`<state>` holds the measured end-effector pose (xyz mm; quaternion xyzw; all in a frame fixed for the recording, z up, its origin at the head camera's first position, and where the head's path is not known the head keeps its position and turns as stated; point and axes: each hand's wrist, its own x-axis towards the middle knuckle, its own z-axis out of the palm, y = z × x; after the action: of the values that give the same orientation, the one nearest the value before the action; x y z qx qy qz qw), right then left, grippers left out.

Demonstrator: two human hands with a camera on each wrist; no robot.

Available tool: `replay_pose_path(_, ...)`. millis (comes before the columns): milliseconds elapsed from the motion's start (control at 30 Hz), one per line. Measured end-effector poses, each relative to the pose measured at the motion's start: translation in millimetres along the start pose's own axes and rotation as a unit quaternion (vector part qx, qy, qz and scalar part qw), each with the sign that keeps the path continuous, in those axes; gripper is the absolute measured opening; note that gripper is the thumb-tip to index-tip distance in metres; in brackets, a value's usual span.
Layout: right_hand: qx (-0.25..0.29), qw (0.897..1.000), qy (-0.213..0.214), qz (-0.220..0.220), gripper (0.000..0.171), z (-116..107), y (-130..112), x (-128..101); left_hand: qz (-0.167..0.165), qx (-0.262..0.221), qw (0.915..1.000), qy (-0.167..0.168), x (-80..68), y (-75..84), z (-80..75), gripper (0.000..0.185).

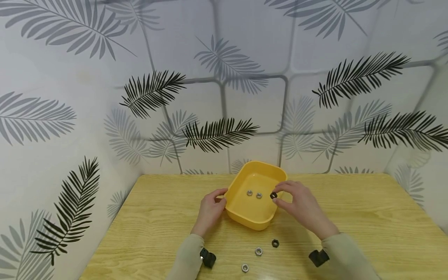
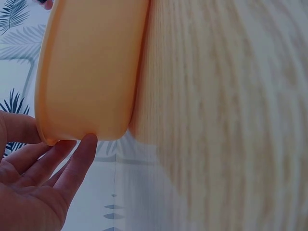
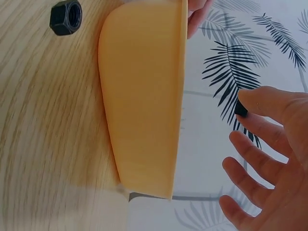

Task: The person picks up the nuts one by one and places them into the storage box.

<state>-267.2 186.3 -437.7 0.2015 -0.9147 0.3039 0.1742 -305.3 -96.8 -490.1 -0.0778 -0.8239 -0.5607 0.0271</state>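
Observation:
A yellow tray (image 1: pixel 252 217) stands in the middle of the wooden table, with two silver nuts (image 1: pixel 249 192) on its floor. My right hand (image 1: pixel 276 197) hovers over the tray's right rim and pinches a black nut (image 1: pixel 273 195) between thumb and forefinger; the other fingers are spread. The right wrist view shows that black nut (image 3: pixel 240 109) at the fingertips, beside the tray (image 3: pixel 144 96). My left hand (image 1: pixel 221 198) rests against the tray's left corner. In the left wrist view its straight fingers (image 2: pixel 82 154) touch the tray's outer wall (image 2: pixel 91 67).
Loose on the table (image 1: pixel 367 217) in front of the tray lie a black nut (image 1: pixel 275 243) and two silver nuts (image 1: pixel 258 251) (image 1: pixel 245 267). The loose black nut (image 3: pixel 66 17) also shows in the right wrist view. Leaf-patterned walls close the table's far and left sides.

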Motion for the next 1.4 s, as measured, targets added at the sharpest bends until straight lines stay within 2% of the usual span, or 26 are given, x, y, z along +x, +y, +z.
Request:
replay_pose_path(167, 0.003, 1.0, -0.008, 0.011, 0.019, 8.5, -2.7, 4.4, 0.003, 0.005, 1.0, 0.001, -0.5, 0.8, -0.3, 0.037)
replay_pose_path(467, 0.009, 1.0, -0.021, 0.006, 0.02, 22.7, -4.8, 11.3, 0.007, -0.004, 1.0, -0.001, -0.8, 1.1, -0.3, 0.037)
replay_pose_path(700, 0.0, 1.0, -0.026, -0.004, 0.022, 35.1, -3.6, 20.6, 0.011, -0.004, 0.9999, -0.002, -0.8, -0.2, -0.9, 0.038)
replay_pose_path(967, -0.013, 0.999, -0.051, 0.005, 0.023, 47.1, -5.8, 30.0, 0.013, 0.002, 0.9999, -0.002, -1.3, 1.0, -0.5, 0.037)
replay_pose_path(1233, -0.013, 0.998, -0.064, -0.004, 0.021, 58.0, -11.7, 38.0, 0.008, -0.002, 1.0, -0.003, -1.5, 0.5, -1.1, 0.038)
replay_pose_path(1400, -0.016, 0.997, -0.075, -0.009, 0.019, 64.7, -15.8, 41.2, -0.007, 0.001, 1.0, -0.002, -0.9, 1.0, -0.9, 0.038)
